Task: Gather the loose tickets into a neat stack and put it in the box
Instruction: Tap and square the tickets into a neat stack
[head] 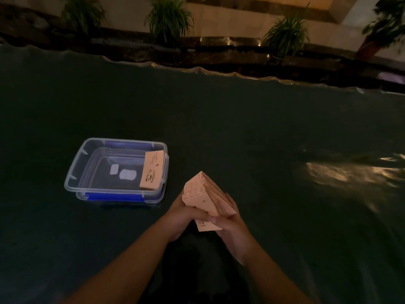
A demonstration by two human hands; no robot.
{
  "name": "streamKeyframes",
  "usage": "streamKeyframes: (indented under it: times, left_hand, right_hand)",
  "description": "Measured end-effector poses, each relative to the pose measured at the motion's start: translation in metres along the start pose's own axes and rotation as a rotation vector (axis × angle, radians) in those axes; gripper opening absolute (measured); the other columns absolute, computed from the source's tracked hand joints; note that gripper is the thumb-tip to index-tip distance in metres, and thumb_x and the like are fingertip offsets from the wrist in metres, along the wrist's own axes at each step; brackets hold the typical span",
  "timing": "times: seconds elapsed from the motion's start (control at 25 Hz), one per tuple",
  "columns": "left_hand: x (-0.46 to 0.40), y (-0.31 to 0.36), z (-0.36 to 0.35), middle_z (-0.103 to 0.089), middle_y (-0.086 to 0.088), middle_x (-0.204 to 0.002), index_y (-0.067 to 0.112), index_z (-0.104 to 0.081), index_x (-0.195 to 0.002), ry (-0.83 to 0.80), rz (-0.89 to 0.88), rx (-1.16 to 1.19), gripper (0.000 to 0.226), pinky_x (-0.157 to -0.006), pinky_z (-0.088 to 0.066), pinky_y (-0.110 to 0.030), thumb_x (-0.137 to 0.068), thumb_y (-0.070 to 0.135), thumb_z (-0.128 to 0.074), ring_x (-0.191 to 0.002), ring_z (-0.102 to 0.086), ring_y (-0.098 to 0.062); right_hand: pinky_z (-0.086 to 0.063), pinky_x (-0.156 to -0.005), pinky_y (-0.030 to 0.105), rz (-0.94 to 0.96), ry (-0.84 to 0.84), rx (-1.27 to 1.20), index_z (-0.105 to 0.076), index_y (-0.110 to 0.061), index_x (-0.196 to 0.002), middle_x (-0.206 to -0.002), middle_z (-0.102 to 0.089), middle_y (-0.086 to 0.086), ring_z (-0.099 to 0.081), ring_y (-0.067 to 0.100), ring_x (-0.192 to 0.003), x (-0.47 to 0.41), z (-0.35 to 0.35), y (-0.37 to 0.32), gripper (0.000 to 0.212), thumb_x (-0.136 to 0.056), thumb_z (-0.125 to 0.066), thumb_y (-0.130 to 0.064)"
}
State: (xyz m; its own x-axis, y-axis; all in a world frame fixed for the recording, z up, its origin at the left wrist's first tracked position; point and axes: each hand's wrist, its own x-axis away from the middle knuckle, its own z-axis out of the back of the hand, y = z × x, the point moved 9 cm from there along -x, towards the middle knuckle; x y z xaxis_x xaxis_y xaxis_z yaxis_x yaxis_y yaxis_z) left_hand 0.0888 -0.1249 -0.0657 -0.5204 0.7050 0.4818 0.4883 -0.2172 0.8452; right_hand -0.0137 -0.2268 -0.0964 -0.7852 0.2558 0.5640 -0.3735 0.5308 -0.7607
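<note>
Fingers (210, 218) of both hands clamped round the fanned ticket stack (206, 196), held above the tabletop (263, 139) | step: squaring up, edges look uneven | next: tap flush, then carry to the box (87, 163) at 10 o'clock, beside the stack already inside (152, 170)

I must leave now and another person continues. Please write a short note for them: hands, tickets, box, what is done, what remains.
Left hand and right hand: both closed around the ticket stack, held above the table; its edges are fanned, not yet square.
Box: open, to the left, with some tickets already lying at its right side.
Done: no loose tickets show on the table.
Left: square the stack and put it in the box.
</note>
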Motion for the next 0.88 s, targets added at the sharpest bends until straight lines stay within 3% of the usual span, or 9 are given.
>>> streamKeyframes:
  times: [0.12,0.24,0.4,0.48,0.56,0.64,0.68,0.76,0.88]
  left_hand:
    - [0.002,-0.004,-0.004,-0.062,-0.022,-0.135,0.022,-0.042,-0.145,-0.033,0.005,0.115,0.102,-0.103,-0.053,-0.058,-0.056,-0.005,-0.085,-0.125,-0.062,-0.038]
    - [-0.001,-0.008,0.008,-0.056,-0.017,-0.14,0.04,-0.042,-0.141,-0.081,0.037,0.13,0.097,-0.097,-0.058,-0.055,-0.066,-0.008,-0.082,-0.127,-0.062,-0.037]
    - [-0.008,-0.008,0.034,-0.068,0.016,-0.127,0.062,-0.05,-0.119,0.007,-0.054,-0.492,0.084,-0.098,-0.056,-0.034,-0.056,0.029,-0.097,-0.12,-0.063,-0.004]
    - [-0.012,-0.009,0.039,-0.058,0.023,-0.127,0.067,-0.042,-0.117,0.082,-0.103,-0.691,0.086,-0.101,-0.045,-0.027,-0.054,0.043,-0.095,-0.122,-0.053,0.004]
    - [-0.015,-0.012,0.04,-0.048,0.03,-0.13,0.066,-0.039,-0.121,0.122,-0.156,-0.8,0.086,-0.106,-0.039,-0.03,-0.055,0.049,-0.091,-0.125,-0.041,0.008]
    - [-0.018,-0.021,0.043,-0.045,0.017,-0.147,0.052,-0.035,-0.143,0.137,-0.157,-0.881,0.101,-0.119,-0.032,-0.045,-0.059,0.048,-0.091,-0.142,-0.034,-0.01]
    - [-0.02,-0.026,0.045,-0.04,0.007,-0.156,0.039,-0.029,-0.153,0.135,-0.139,-0.929,0.112,-0.123,-0.025,-0.052,-0.06,0.046,-0.091,-0.15,-0.027,-0.019]
    - [-0.023,-0.033,0.045,-0.027,-0.001,-0.166,0.031,-0.017,-0.16,0.123,-0.111,-0.995,0.125,-0.126,-0.012,-0.055,-0.061,0.047,-0.092,-0.155,-0.015,-0.024]
    - [-0.025,-0.035,0.044,-0.018,0.001,-0.167,0.034,-0.011,-0.16,0.112,-0.113,-1.002,0.127,-0.123,-0.006,-0.05,-0.063,0.05,-0.091,-0.154,-0.008,-0.019]
  right_hand:
    - [-0.056,-0.103,0.055,0.053,0.011,-0.064,-0.043,-0.035,-0.147,-0.134,-0.075,0.008,-0.07,0.031,-0.125,0.004,0.002,-0.003,0.092,-0.073,-0.079,0.005]
    - [-0.064,-0.091,0.043,0.108,0.107,0.06,-0.045,-0.044,-0.144,-0.13,-0.076,-0.001,-0.073,0.022,-0.12,0.006,0.023,-0.014,0.093,-0.071,-0.082,0.0]
    - [-0.057,-0.102,0.029,0.235,0.086,0.518,-0.029,-0.048,-0.155,-0.139,-0.067,-0.016,-0.064,0.005,-0.13,0.004,0.034,-0.029,0.107,-0.073,-0.086,-0.007]
    - [-0.047,-0.106,0.019,0.224,0.04,0.72,-0.016,-0.047,-0.162,-0.151,-0.051,-0.015,-0.054,-0.004,-0.134,-0.002,0.031,-0.028,0.115,-0.075,-0.088,-0.024]
    - [-0.036,-0.101,0.007,0.213,0.043,0.897,-0.003,-0.049,-0.164,-0.151,-0.034,-0.017,-0.043,-0.016,-0.129,-0.007,0.03,-0.026,0.121,-0.076,-0.085,-0.041]
    - [-0.034,-0.112,0.015,0.257,0.028,1.03,0.005,-0.047,-0.164,-0.154,-0.029,-0.017,-0.034,-0.009,-0.141,-0.01,0.028,-0.021,0.12,-0.079,-0.079,-0.047]
    - [-0.033,-0.122,0.029,0.289,0.027,1.1,0.006,-0.044,-0.165,-0.16,-0.027,-0.015,-0.024,0.002,-0.152,-0.012,0.027,-0.018,0.118,-0.081,-0.076,-0.047]
    - [-0.018,-0.131,0.049,0.305,0.04,1.223,0.013,-0.044,-0.164,-0.171,-0.018,-0.01,-0.005,0.014,-0.16,-0.017,0.028,-0.014,0.119,-0.081,-0.072,-0.046]
    - [0.0,-0.129,0.047,0.227,0.034,1.226,0.036,-0.062,-0.145,-0.175,-0.009,-0.003,0.002,0.019,-0.162,-0.023,0.033,-0.007,0.13,-0.077,-0.073,-0.045]
